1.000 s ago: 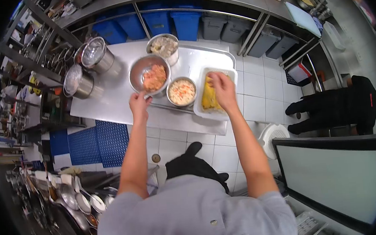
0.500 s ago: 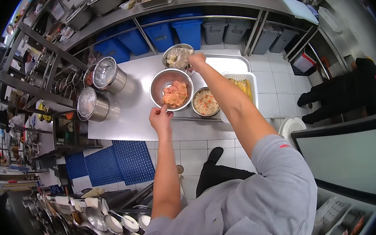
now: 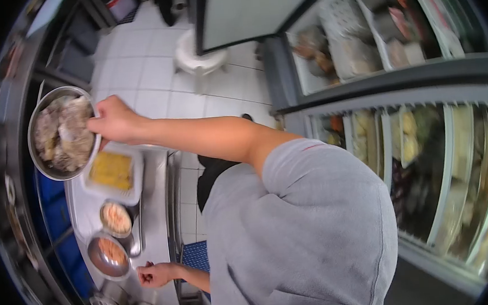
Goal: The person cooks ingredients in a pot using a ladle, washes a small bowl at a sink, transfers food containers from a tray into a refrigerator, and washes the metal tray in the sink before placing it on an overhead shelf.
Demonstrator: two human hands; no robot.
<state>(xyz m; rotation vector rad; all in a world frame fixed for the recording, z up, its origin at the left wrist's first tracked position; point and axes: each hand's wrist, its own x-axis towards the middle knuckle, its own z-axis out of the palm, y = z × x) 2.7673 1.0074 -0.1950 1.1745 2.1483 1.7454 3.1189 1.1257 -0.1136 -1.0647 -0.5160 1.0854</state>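
My right hand [image 3: 116, 121] grips the rim of a metal bowl [image 3: 32, 137], held up beyond the far end of the steel table. Greyish-brown food pieces [image 3: 66, 135] fill it, apparently under clear plastic. Below and beside it, a white plastic basket [image 3: 138, 186] holds yellow food [image 3: 111, 170]. Farther along the table sit a smaller metal bowl [image 3: 105, 222] of pale, orange-flecked food and a wider metal bowl [image 3: 99, 260] of pinkish-orange minced meat [image 3: 112, 252]. My left hand [image 3: 156, 274] is beside that wider bowl's rim, apart from it, fingers loosely curled, holding nothing.
An open fridge [image 3: 283, 69] with loaded shelves stands to my right, its door [image 3: 238, 9] swung out. A white stool [image 3: 202, 58] is on the tiled floor. Metal pots [image 3: 110, 303] stand at the table's [image 3: 158, 234] near end. Another person's dark-clothed leg shows at the top.
My view has swung right towards the fridge. The right hand has lifted the bowl of greyish food off the table. My left hand has let go of the minced-meat bowl.
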